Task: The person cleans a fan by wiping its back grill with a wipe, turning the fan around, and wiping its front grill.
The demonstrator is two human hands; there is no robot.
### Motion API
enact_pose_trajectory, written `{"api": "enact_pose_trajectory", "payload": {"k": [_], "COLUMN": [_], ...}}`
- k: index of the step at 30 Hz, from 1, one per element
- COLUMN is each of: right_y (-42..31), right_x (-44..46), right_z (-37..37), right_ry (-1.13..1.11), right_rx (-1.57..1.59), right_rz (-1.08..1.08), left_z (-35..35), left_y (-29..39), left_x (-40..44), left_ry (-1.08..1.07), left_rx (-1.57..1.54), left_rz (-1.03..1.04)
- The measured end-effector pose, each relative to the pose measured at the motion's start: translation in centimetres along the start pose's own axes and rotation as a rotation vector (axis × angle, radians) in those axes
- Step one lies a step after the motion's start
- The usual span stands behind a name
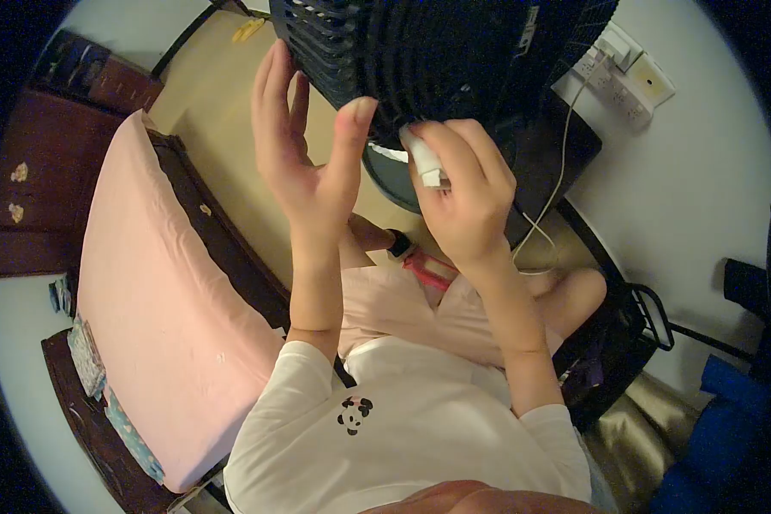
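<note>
A black slatted housing (437,60), like that of a fan or heater, stands in front of me at the top of the head view. My left hand (308,154) is at its left edge, fingers stretched up and thumb apart; the fingertips seem to touch the slats. My right hand (467,184) is closed on a folded white wipe or tissue (427,164), pressed against the lower slats. Its exact kind I cannot make out. Below the housing is a dark round base (394,184), with a bit of white beside it.
On the left is a bed with a pink sheet (163,283). A white power strip (612,90) is at the wall, its white cable (565,146) running down on the right. Between my legs lies a red-and-pale packet (430,270). A yellow item (248,31) is on the floor.
</note>
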State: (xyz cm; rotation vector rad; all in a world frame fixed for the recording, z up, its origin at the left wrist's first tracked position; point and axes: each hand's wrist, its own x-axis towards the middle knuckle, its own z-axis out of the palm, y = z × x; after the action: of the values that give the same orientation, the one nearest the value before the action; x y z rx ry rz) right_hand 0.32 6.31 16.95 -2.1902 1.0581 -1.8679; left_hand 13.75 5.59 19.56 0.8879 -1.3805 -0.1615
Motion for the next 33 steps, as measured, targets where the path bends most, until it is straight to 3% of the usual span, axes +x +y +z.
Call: {"api": "enact_pose_trajectory", "payload": {"k": [6,13,20,24,28,33], "right_y": [0.3,-0.4,0.1,-0.6,0.3,0.1], "right_x": [-1.3,0.1,-0.6,0.7,-0.7,-1.5], "right_z": [-0.5,0.1,-0.1,0.3,-0.1,-1.8], "right_ry": [-0.049,-0.026,-0.096,0.042,0.039,0.014], "right_rx": [-0.006,0.001,-0.068,0.018,-0.012,0.055], "right_rz": [0.188,0.078,0.132,-0.010,-0.019,0.130], "left_z": [-0.4,-0.2,-0.4,0.0,-0.2,-0.2], "left_y": [0.3,0.4,0.2,0.2,0.6,0.4], "left_x": [0.3,0.4,0.3,0.1,0.3,0.3], "left_ry": [0.004,0.011,0.021,0.028,0.014,-0.003], "left_rx": [-0.067,-0.082,-0.129,-0.102,-0.039,-0.017], "left_rz": [-0.066,-0.051,-0.067,-0.066,-0.032,-0.007]}}
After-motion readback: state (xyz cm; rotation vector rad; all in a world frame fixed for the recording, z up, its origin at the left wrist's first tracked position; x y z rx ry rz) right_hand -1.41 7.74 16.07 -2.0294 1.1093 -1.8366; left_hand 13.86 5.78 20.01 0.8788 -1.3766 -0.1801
